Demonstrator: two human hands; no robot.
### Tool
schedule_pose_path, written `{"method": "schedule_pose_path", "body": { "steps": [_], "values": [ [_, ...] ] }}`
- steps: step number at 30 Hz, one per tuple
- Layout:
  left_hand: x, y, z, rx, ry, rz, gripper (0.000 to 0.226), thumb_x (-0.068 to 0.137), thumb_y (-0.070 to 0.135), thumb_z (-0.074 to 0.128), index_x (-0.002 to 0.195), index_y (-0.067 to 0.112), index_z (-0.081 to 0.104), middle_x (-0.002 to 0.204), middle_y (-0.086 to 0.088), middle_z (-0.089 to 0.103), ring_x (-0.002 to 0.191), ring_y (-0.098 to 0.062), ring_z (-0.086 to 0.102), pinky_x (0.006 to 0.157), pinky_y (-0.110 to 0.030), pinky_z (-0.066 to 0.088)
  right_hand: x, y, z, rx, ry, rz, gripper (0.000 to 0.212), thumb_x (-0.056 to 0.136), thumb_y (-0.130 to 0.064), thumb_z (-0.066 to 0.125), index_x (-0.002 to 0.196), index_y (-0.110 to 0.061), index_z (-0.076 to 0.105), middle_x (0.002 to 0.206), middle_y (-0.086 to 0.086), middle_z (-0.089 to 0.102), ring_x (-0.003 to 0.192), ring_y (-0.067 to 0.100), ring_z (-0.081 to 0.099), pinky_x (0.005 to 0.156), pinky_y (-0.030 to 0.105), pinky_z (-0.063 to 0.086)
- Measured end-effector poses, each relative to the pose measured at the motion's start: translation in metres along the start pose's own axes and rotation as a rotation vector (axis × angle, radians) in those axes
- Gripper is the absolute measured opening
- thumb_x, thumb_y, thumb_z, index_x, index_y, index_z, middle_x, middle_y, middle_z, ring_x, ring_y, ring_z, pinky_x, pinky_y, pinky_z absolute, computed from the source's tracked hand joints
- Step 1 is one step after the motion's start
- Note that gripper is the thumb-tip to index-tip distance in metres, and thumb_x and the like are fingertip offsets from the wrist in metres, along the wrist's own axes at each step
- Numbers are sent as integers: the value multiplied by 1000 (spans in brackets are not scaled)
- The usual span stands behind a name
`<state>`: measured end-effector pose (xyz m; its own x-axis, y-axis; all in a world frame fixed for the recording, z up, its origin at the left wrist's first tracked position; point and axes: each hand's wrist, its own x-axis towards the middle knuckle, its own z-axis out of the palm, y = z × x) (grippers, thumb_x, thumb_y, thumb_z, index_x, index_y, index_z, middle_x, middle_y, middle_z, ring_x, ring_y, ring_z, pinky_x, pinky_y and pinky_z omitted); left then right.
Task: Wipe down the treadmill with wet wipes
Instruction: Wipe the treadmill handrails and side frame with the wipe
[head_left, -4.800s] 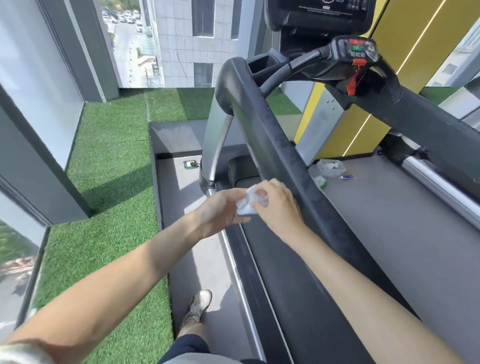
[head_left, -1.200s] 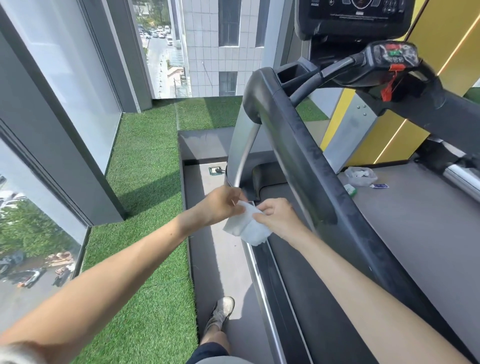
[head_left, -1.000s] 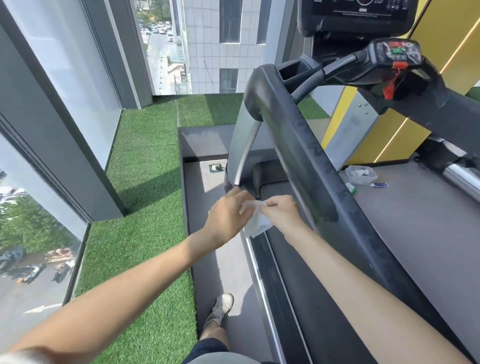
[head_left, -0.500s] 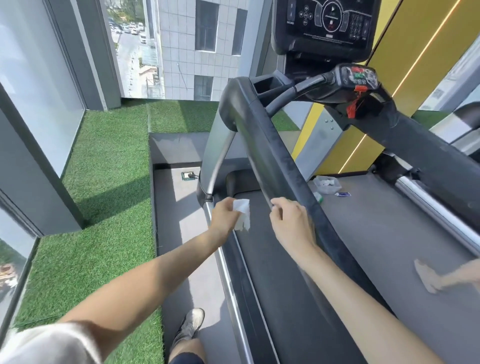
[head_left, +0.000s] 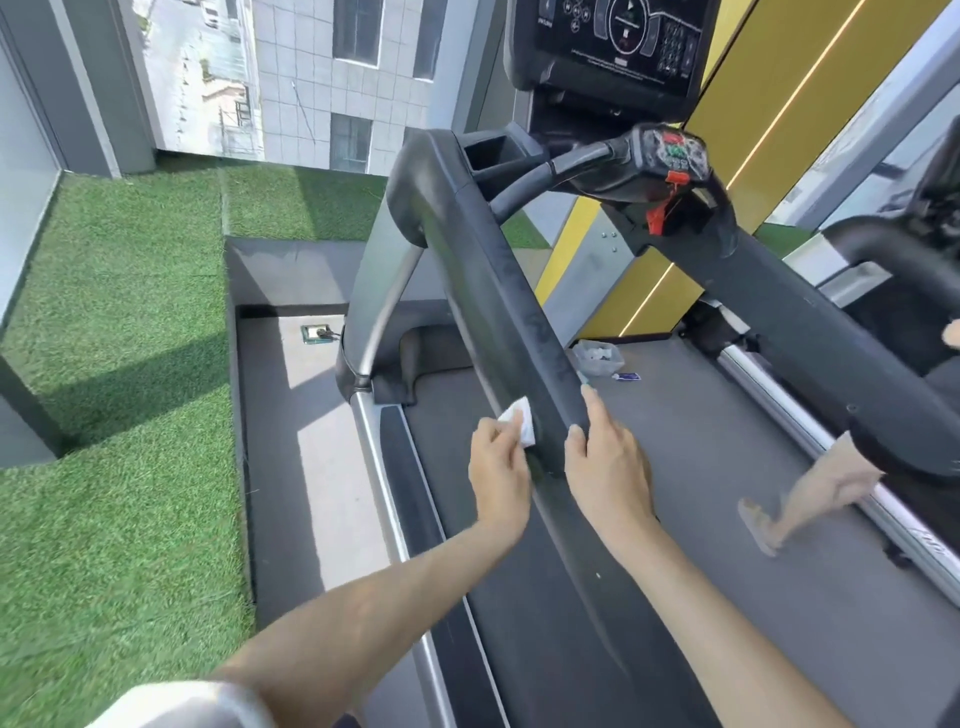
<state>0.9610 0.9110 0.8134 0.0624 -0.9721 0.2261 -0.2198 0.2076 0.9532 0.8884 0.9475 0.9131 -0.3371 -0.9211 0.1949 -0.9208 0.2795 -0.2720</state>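
**1. Left hand** (head_left: 497, 470). Near centre, on the left side of the rail (head_left: 498, 270). The fingers were curled and pinched the wipe (head_left: 518, 422) against the rail's left face.

**2. Right hand** (head_left: 605, 462). Just right of the left hand, across the rail. The fingers were straight and lay on the rail's top and right face, grasping nothing.

**3. Wipe.** Small, white, folded to a pad, touching the rail above the left fingertips.
- Handling: judged light, limp and damp, so likely to bunch, unfold or drag on the matt surface.
- Hold: best kept folded, with flat fingers behind it rather than gripped by a corner.

**4. Treadmill** (head_left: 415, 493). Dark frame and grey belt (head_left: 701, 441), filling the centre and right of the scene.
- Handling: judged heavy, rigid and fixed in place, so it needed no lifting, only bracing.
- Rail: it sloped from near to far, looked stiff and faintly padded, and would take firm strokes along its length.

**5. Second person's hand** (head_left: 810, 499). Right, over the belt. It was blurred, and what it held could not be told.

**6. Bag** (head_left: 597, 357). Clear plastic with white contents, on the belt's far end just right of the rail. A small blue sachet (head_left: 629, 376) lay beside it.

**7. Clip** (head_left: 660, 210). Red, hanging far right of centre under a button pod. Judged easy to dislodge, so it called for light pressure.

**8. Console** (head_left: 618, 47). Farthest item, a dark screen with lit symbols. Judged delicate, so only a barely damp wipe and a gentle touch would suit it.

**9. Turf** (head_left: 104, 364). Green, covering the left side from near to far.
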Motion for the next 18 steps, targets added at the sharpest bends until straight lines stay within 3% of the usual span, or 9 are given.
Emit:
{"method": "schedule_pose_path", "body": {
  "steps": [3, 5, 7, 9, 12, 15, 18],
  "values": [
    [-22, -18, -19, -32, -148, 150, 32, 90, -11, 45, 109, 5, 65, 101, 5, 50, 89, -5, 44, 78, -6, 36, 3, 0, -5, -31, -37, 21, 55, 99, -15, 36, 151, -23, 19, 124, 11, 59, 104, 33, 55, 69, 36, 33],
    [6, -8, -25, -91, -27, 32, 32, 90, -10, 48, 107, 6, 69, 96, 0, 54, 88, -10, 48, 75, -4, 35, 2, 4, -9, -80, -71, -9, 57, 100, -15, 33, 152, -25, 13, 114, 12, 62, 90, 35, 55, 65, 35, 29],
    [51, 4, -21, -169, 125, -211, 32, 92, -1, 49, 109, 15, 71, 91, -1, 54, 83, -15, 48, 68, -6, 33, 0, 8, -13, -87, -104, -31, 57, 100, -14, 31, 152, -26, 11, 110, 14, 61, 77, 32, 46, 64, 36, 28],
    [94, 9, -16, -203, 167, -336, 28, 94, 10, 48, 106, 26, 68, 92, 1, 57, 81, -20, 50, 69, -17, 35, -2, 11, -15, -72, -132, -44, 57, 100, -13, 30, 152, -28, 11, 121, 15, 58, 75, 29, 42, 65, 34, 27],
    [120, 12, -4, -124, 137, -373, 26, 97, 26, 52, 115, 17, 69, 108, -1, 65, 95, -21, 59, 74, -23, 38, -3, 13, -14, -39, -129, -65, 58, 100, -12, 30, 152, -30, 12, 135, 11, 52, 94, 34, 53, 66, 32, 26],
    [76, 36, 4, -16, 157, -53, 25, 99, 22, 50, 104, 7, 70, 85, 1, 51, 77, -12, 49, 69, -21, 33, -1, 17, -10, 50, -97, -59, 57, 99, -11, 32, 151, -30, 17, 137, 7, 52, 103, 34, 54, 70, 36, 33],
    [3, 36, 8, 2, 76, 245, 22, 91, 5, 50, 102, 10, 68, 90, -1, 53, 82, -13, 48, 73, -20, 39, 1, 20, -9, 148, -100, -53, 57, 98, -11, 33, 150, -29, 21, 142, 4, 49, 112, 36, 53, 86, 42, 41]
  ]
}}
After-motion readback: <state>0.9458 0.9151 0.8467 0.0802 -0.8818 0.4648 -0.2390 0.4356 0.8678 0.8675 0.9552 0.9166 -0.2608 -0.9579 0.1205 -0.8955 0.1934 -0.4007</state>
